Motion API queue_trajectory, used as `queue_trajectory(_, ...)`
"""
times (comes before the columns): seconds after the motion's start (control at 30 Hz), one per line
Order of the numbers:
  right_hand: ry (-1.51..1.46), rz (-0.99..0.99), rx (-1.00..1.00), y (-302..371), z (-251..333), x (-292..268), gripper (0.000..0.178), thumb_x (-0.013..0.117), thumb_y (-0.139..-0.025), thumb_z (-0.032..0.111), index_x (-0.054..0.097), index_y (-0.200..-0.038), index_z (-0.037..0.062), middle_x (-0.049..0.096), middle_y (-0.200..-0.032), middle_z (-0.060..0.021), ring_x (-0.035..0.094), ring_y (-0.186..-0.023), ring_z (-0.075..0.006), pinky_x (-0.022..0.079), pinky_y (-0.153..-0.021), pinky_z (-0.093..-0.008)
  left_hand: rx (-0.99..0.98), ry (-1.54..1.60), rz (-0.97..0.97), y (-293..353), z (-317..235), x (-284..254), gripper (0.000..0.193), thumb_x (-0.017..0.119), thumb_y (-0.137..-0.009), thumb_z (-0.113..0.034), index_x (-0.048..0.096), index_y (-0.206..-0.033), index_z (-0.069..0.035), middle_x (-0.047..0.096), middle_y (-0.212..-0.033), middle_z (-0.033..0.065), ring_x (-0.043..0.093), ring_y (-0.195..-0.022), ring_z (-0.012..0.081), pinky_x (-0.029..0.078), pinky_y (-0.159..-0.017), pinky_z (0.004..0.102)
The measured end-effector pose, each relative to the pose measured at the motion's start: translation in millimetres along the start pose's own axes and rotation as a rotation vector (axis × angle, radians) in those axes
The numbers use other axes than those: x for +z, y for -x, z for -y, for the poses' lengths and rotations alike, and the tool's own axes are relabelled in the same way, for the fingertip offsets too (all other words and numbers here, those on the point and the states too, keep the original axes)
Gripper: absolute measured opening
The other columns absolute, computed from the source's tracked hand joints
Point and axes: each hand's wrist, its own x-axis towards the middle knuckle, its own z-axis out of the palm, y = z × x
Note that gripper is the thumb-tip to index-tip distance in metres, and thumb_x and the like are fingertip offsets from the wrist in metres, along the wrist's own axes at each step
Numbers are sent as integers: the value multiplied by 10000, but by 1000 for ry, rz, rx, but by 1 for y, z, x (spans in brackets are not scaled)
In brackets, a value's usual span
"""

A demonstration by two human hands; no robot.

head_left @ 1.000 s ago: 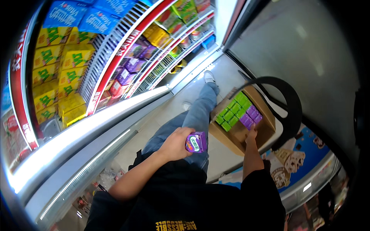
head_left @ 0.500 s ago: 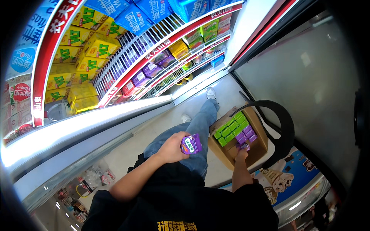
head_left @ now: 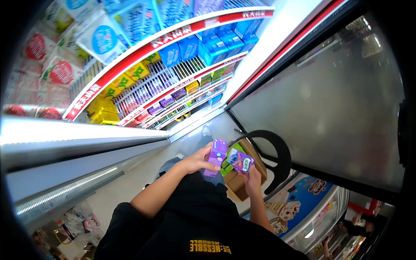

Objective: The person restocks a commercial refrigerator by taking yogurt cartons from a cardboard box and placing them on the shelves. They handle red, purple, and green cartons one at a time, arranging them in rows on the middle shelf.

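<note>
My left hand (head_left: 198, 162) is closed around a purple drink carton (head_left: 218, 149), its thumb lying across the near side. Just to the right, my right hand (head_left: 253, 178) grips another purple drink carton (head_left: 241, 160) by its near end. The two cartons are close together at waist height. Below them a cardboard box (head_left: 237, 184) stands on the floor, partly hidden by my hands and the cartons. Green cartons (head_left: 227, 167) show inside it; whether purple ones lie there too is hidden.
Ahead and left, a cooler's wire shelves hold blue cartons (head_left: 221, 47), yellow cartons (head_left: 136, 71) and purple cartons (head_left: 167, 102). The glass door (head_left: 320, 99) is swung open at right, its curved black handle (head_left: 284, 158) arching over the box. A chest freezer (head_left: 303, 201) stands behind the door.
My right hand has come up out of the box with a purple carton, beside my left hand. The carton in my left hand has turned. The view has shifted toward the upper shelves.
</note>
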Motion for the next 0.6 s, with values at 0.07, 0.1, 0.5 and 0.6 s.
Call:
queue_trajectory(0.07,-25,235,-22,-12,55,48,442,396,-1086,313,523,-1291,-57,641,-1178,-152,681,-970,-212,584,-829,-321,68,289,94,15,-25,0,1072,781,-703,-61,175,-1587,-90,508,-1336,76,534,-1213,207,400,-1084,408)
queue_trajectory(0.1,-9,316,-9,-8,95,86,459,409,-1081,340,531,-1279,-55,654,-1144,-155,688,-939,-207,581,-816,-314,152,350,130,24,-35,-3,1062,776,-697,-59,188,-1582,-84,495,-1365,84,532,-1233,217,394,-1105,433)
queue_trajectory(0.5,183,1054,-619,10,256,267,691,727,-913,279,397,-1461,18,432,-1426,-150,465,-1289,-226,476,-958,-348,789,143,-193,121,-154,25,742,791,-672,-123,484,-1338,-8,602,-1171,159,646,-958,248,547,-814,366)
queue_trajectory(0.6,788,1252,-1257,23,341,291,896,869,-736,119,369,-1476,49,312,-1538,-206,440,-1355,-338,410,-1077,-440,1003,387,-146,125,-193,56,710,734,-706,-205,476,-1332,7,607,-1127,210,673,-873,292,581,-738,365)
